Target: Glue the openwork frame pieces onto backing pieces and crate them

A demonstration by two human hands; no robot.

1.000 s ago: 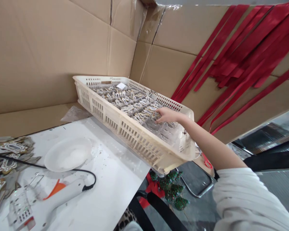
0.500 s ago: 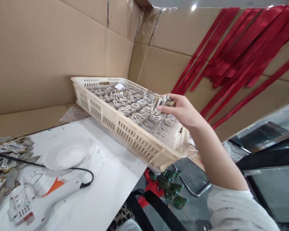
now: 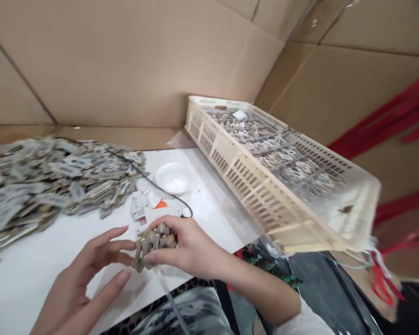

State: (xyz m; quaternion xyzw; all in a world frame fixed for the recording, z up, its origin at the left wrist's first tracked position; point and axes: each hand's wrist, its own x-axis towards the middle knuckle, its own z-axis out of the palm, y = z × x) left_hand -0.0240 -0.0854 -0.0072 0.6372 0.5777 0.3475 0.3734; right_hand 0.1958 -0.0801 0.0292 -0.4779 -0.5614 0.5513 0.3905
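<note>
My right hand (image 3: 192, 249) grips a small stack of flat cut-out pieces (image 3: 148, 246), greyish with gold edges, fingers on top and thumb at the near side. Close to the stack's left side is my left hand (image 3: 87, 274), its fingers apart and curved towards the pieces; it holds nothing. Both hands are over the front of the white tabletop (image 3: 77, 237). Just beyond the stack lies a white glue gun (image 3: 138, 207) with an orange trigger, partly hidden behind my right hand. What the pieces depict is too blurred to tell.
A large heap of similar flat pieces (image 3: 66, 172) covers the back left. A white dish (image 3: 174, 178) sits behind the glue gun, whose black cord (image 3: 153, 184) crosses the table. At right stands a cream plastic crate (image 3: 244, 181) with divided compartments of pieces. Red ribbons (image 3: 380, 121) hang beyond it.
My right hand has moved from above the crate to the table's front, carrying the stack of pieces. My left hand has come into view. The camera has turned left.
</note>
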